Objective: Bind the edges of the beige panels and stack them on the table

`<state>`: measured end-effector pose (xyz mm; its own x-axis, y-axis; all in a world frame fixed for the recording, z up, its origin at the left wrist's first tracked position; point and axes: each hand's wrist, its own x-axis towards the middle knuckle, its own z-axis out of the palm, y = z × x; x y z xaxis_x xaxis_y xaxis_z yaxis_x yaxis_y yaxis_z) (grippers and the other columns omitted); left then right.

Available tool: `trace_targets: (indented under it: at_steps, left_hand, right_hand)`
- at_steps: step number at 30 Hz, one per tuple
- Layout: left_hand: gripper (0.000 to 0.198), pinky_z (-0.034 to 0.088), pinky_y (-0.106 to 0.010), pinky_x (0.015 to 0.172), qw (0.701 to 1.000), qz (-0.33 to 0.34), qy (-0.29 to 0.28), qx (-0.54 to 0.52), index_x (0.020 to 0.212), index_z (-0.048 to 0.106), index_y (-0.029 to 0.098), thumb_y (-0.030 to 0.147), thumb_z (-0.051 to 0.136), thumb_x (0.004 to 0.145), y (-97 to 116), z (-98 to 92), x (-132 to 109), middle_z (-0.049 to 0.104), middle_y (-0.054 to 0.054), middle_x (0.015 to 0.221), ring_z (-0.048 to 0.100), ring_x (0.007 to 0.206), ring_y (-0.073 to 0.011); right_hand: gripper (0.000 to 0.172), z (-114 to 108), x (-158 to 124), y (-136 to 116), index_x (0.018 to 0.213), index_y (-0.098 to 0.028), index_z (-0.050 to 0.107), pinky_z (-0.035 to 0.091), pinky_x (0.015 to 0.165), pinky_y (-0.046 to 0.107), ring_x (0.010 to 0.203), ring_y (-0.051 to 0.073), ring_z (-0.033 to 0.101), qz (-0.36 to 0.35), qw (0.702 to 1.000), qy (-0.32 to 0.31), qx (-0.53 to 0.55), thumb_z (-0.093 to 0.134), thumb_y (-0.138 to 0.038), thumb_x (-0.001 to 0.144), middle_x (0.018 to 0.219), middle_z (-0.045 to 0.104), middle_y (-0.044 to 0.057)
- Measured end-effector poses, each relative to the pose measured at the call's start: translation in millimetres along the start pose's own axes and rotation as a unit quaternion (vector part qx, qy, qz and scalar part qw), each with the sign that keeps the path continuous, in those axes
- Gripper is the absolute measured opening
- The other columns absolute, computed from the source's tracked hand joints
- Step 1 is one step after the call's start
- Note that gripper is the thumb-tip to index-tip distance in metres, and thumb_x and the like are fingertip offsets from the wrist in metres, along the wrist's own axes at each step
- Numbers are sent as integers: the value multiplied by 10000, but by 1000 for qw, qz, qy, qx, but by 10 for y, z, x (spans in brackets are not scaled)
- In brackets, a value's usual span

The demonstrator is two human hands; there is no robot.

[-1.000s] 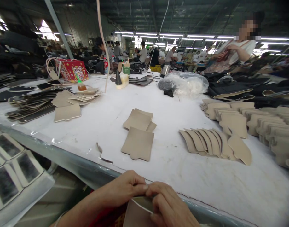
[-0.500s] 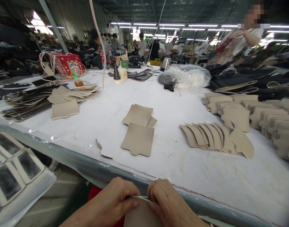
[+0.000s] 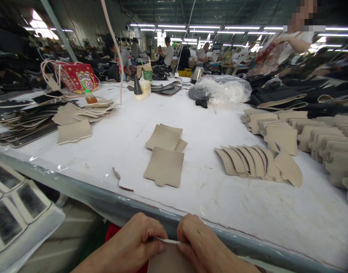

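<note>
Just off the table's front edge, both my hands pinch the upper edge of a taupe leather piece (image 3: 168, 259). My left hand (image 3: 139, 240) is closed on the edge's left end, thumb on the near face. My right hand (image 3: 199, 240) grips the right end in the same way. Between the fingers a pale strip of the edge shows; the lower part of the piece runs out of view. Beyond my hands, on the white table (image 3: 196, 204), lies a flat taupe panel (image 3: 164, 167) with a small tab, overlapping more panels (image 3: 163, 137) behind it.
A fanned row of taupe pieces (image 3: 242, 161) lies on the right, beside larger stacks (image 3: 318, 136). On the left are dark leather pieces (image 3: 28, 125), a glue bottle (image 3: 90, 98) and a red bag (image 3: 77, 77). A plastic bag (image 3: 225, 91) sits farther back. A person (image 3: 284, 47) stands at the right.
The pale edge strip between my fingers has tilted and sits slightly lower. Both hands keep their grip almost in place. The whole view has shifted slightly.
</note>
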<state>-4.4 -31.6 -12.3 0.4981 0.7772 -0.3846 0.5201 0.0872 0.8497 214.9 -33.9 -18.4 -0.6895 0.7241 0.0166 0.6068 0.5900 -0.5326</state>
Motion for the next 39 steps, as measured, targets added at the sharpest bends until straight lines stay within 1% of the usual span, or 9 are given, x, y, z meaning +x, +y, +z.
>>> trace_targets:
  at_steps: [6,9,12,14,17,23,32,36,39]
  left_hand:
    - [173,342,-194,666,996,55,1,68,752,689,192,178,532,823,114,44,58,624,35,740,571,754,-108]
    - [205,337,-204,657,994,79,8,81,771,688,193,253,522,875,65,80,86,619,26,738,565,745,-110]
    - [229,337,-212,666,989,110,6,97,809,684,201,289,494,902,-15,95,111,618,16,756,562,754,-116]
    - [256,339,-217,662,987,126,8,101,818,676,199,310,467,916,-45,90,122,615,7,755,560,751,-122]
    - [292,341,-222,651,984,141,4,106,815,666,195,342,441,928,-34,74,119,620,-2,750,559,745,-128]
    - [291,352,-217,669,984,126,12,123,829,674,205,334,433,930,11,70,61,620,-1,754,562,751,-125]
    - [272,369,-194,657,988,119,-2,98,834,682,219,351,458,915,-204,56,79,671,14,786,608,756,-118]
    - [235,373,-194,661,990,75,-6,119,808,672,209,288,466,891,-150,69,104,677,16,797,609,768,-124]
    - [215,389,-214,701,982,75,-5,173,916,673,220,243,465,867,-33,131,149,684,-6,886,604,848,-158]
  right_hand:
    - [301,-118,-7,-72,846,-228,414,428,550,213,763,150,548,-12,1000,9,21,579,22,810,817,542,-31]
    - [270,-164,-38,-68,856,-222,462,460,668,217,815,140,555,43,995,-2,85,594,13,830,881,561,-32]
    - [333,-186,-74,-7,961,-229,512,459,790,229,898,138,560,89,984,-6,152,640,28,795,968,580,-39]
    - [390,-181,-92,49,1035,-236,538,449,837,239,950,148,554,89,980,-18,178,700,4,773,1020,584,-33]
    - [321,-159,-103,110,969,-227,579,435,867,246,978,158,542,71,981,-33,178,739,-30,772,996,579,-29]
    - [240,-166,-99,135,879,-206,602,427,812,229,903,137,546,56,983,-27,171,714,-15,786,890,570,-47]
    - [121,-234,-164,215,824,-212,647,427,763,241,869,151,552,86,981,-35,171,734,-129,830,846,589,-38]
    - [120,-234,-165,196,767,-198,675,431,720,236,801,156,571,71,985,-29,154,741,-109,813,759,614,-33]
    - [110,-191,-158,177,742,-186,686,425,679,216,758,143,581,74,985,-15,157,750,-119,801,735,620,-32]
